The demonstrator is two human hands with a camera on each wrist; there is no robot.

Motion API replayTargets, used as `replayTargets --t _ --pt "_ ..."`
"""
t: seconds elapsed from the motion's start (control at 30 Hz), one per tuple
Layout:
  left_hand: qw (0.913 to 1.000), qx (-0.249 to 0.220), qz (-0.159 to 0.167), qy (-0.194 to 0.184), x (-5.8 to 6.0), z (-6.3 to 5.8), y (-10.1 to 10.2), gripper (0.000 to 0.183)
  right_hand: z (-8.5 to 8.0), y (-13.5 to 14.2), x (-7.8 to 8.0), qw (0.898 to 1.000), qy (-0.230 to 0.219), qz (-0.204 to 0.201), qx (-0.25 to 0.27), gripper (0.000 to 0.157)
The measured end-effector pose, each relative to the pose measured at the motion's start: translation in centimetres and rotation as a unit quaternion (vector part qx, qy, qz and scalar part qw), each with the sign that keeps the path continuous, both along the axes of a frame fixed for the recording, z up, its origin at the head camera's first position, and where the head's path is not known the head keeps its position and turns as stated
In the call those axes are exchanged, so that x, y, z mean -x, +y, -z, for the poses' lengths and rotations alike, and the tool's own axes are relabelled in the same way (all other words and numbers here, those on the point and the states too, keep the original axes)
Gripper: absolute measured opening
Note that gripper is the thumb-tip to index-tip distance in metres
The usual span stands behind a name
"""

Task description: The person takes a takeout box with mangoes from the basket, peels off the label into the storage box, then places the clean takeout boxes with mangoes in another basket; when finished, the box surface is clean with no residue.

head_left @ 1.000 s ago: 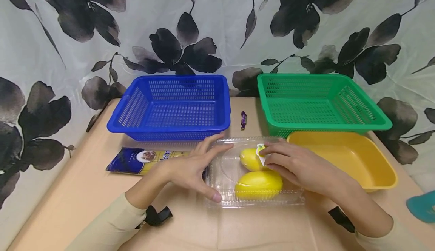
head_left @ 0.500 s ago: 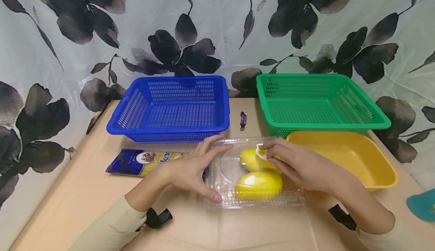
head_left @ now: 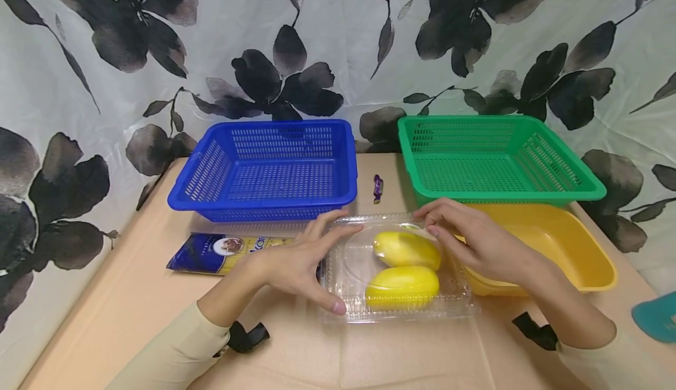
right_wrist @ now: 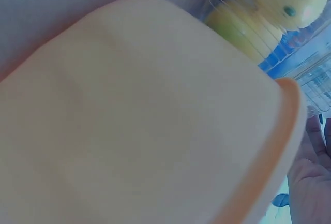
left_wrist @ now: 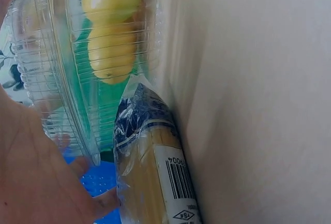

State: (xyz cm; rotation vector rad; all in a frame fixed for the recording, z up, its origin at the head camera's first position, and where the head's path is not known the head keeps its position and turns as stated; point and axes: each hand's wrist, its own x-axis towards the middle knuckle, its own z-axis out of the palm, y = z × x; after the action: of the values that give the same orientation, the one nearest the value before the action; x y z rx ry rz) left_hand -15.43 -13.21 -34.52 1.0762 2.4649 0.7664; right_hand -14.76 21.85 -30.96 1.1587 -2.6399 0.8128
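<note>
A clear plastic clamshell container (head_left: 352,278) lies on the table with two yellow oval fruits (head_left: 404,288) inside. My left hand (head_left: 296,267) rests along its left side, fingers spread on the lid and thumb at the front edge. In the left wrist view, its palm (left_wrist: 41,172) is beside the container's ribbed wall. Over the container's back right corner, my right hand (head_left: 480,243) has curled fingers, thumb and fingertips together. A small bit of the sticker shows right at those fingertips; the rest is hidden.
Left of the container lies a spaghetti packet (head_left: 211,252). Behind stand a blue basket (head_left: 264,207) and a green basket (head_left: 507,195), a purple-wrapped candy (head_left: 378,188) between them. A yellow tub (head_left: 570,255) borders my right hand; a teal object (head_left: 655,319) lies far right.
The white sticker has come off the lid above the rear fruit. My right hand has moved right and back with it, uncovering that fruit. My left hand stays in place.
</note>
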Motion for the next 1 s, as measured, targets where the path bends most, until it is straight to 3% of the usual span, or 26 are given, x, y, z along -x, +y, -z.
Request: replayTargets --t 0.33,0.63,1.0 --pt "0.9998 0.014 -0.01 -0.008 0.0 -0.6 -0.2 0.121 0.1 0.1 0.6 0.999 0.006 -0.016 0.028 0.025" --pt "0.9995 0.017 -0.02 -0.015 -0.1 -0.3 0.0 0.122 -0.9 0.8 0.6 0.998 -0.027 -0.029 0.046 0.027" --pt "0.9996 0.016 -0.024 -0.001 -0.2 -0.4 0.0 0.123 -2.0 2.9 0.2 0.998 0.016 -0.042 0.031 0.039"
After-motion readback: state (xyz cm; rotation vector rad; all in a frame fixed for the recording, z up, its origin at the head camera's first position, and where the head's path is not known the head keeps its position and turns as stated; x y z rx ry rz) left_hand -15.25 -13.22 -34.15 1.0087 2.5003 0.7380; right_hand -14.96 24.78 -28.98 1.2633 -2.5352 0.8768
